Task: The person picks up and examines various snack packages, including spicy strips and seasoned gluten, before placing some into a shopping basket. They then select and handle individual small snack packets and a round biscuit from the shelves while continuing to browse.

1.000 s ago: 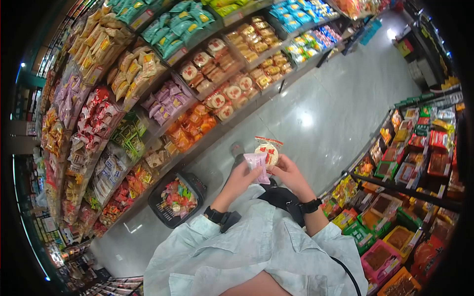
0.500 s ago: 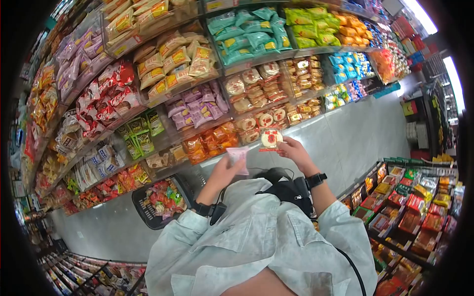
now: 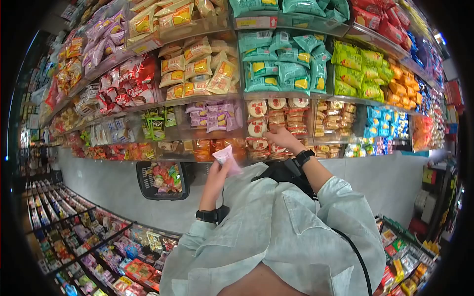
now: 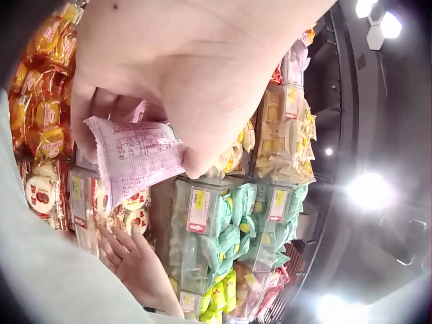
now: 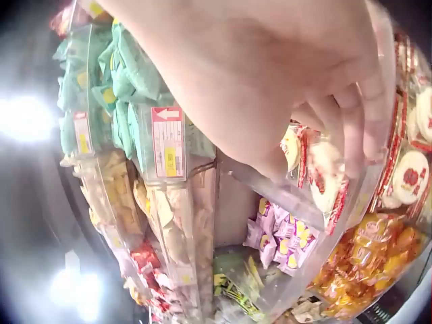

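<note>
My left hand (image 3: 220,166) is raised at chest height and pinches a small pink packet (image 3: 225,158) by its lower end; in the left wrist view the pink packet (image 4: 131,158) shows its printed back under my thumb and fingers (image 4: 196,158). My right hand (image 3: 274,134) reaches into a shelf bin of round red-and-white cracker packets (image 3: 257,127). In the right wrist view its fingers (image 5: 351,125) curl over one cracker packet (image 5: 322,177) at the clear bin front. The right hand (image 4: 138,263) also shows at the shelf in the left wrist view.
A black shopping basket (image 3: 148,190) with wrapped sweets sits on the floor to my left. Purple packets (image 3: 215,116), teal bags (image 3: 279,69) and orange packs (image 3: 205,148) fill the shelves ahead. Low racks of goods (image 3: 113,246) stand behind me.
My view has swung up from the floor to the shelves. The right hand carried the cracker packet from in front of my chest into the shelf bin. The left hand stayed near my chest with the pink packet.
</note>
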`<state>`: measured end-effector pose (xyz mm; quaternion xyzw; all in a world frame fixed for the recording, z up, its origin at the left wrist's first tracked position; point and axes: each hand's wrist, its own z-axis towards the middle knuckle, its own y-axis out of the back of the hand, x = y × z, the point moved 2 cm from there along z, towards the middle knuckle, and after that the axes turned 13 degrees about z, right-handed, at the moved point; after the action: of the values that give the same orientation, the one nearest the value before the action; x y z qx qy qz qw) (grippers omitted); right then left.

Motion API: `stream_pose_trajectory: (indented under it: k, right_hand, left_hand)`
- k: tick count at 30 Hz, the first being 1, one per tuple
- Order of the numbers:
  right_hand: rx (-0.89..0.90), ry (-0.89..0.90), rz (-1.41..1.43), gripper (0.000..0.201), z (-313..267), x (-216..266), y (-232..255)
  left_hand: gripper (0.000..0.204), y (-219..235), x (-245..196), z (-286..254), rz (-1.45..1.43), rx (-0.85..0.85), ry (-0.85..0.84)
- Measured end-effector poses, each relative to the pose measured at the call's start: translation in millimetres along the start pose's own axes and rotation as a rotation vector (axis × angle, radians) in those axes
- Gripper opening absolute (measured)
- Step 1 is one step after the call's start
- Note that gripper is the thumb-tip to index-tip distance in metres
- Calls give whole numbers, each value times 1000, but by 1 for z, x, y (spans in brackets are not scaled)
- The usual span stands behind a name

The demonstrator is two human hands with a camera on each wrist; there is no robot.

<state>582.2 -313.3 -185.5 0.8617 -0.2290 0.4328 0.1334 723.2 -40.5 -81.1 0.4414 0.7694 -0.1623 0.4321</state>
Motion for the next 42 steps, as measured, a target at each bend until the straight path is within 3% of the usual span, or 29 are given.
stream_pose_trajectory:
  k: [5, 11, 17, 18, 21, 22, 25, 26, 30, 33, 36, 39, 42]
  right_hand:
    - [237, 44, -84, 58, -4, 18, 23]
    - [380, 124, -226, 52, -16, 24, 33]
    - [466, -114, -76, 53, -12, 9, -1]
    - [416, -133, 31, 58, -14, 5, -8]
    - [16, 207, -250, 60, -22, 3, -19]
    - [-44, 223, -168, 58, -32, 7, -24]
    - [59, 146, -107, 51, -61, 18, -34]
    - [-2, 202, -81, 48, -69, 14, -40]
    - [-45, 81, 132, 38, -122, 17, -64]
    - [-32, 35, 209, 43, -154, 34, -89]
    - [28, 54, 199, 49, -166, 36, -104]
    - [34, 173, 143, 53, -171, 30, -119]
    - [46, 293, 201, 50, -175, 21, -127]
  left_hand:
    - [41, -45, -26, -2, -6, -55, -40]
    - [45, -59, -45, 18, 8, -27, -81]
    - [44, -50, -41, 33, 76, 87, -206]
    - [46, -45, -40, 32, 98, 108, -187]
    - [47, -29, -20, 40, 134, 194, -233]
    - [47, -25, -13, 41, 155, 212, -242]
    - [48, -16, 9, 37, 40, 303, -276]
    - [47, -11, 15, 36, 80, 325, -279]
    - [46, 9, 39, 28, 9, 402, -195]
    - [53, 19, 43, 17, 17, 439, -235]
    - [69, 17, 61, 18, 176, 450, -324]
    - [83, 21, 22, -16, 549, 437, -364]
    - [92, 9, 19, -34, 547, 514, -334]
